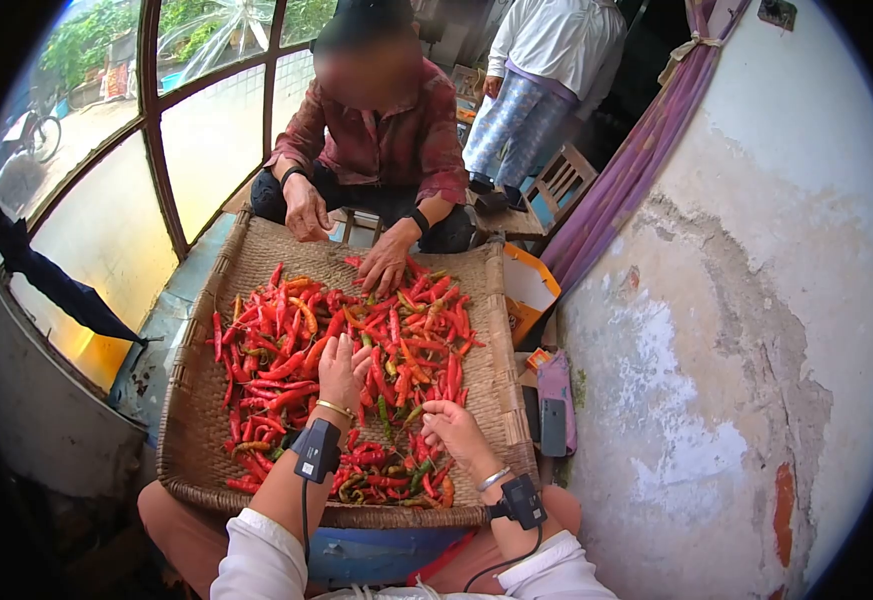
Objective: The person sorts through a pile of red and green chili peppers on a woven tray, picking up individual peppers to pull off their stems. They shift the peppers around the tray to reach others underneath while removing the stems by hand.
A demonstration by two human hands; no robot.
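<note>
Left hand [342, 374]'s loosely open, right hand [454, 432]'s half curled, can't tell if gripping; a careless sweep could spill chilies [284, 384] over the basket [356, 516].

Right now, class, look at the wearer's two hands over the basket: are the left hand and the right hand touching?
Apart. The head view shows peppers in the gap between the left hand and the right hand.

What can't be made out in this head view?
- Far person's face: blurred, head view.
- Standing person's head: cut off by the top edge.
- Left hand: its fingertips' contact with the peppers is unclear, too small.
- Basket floor under the peppers: hidden by the pile.
- Phone screen: too small to read.
</note>
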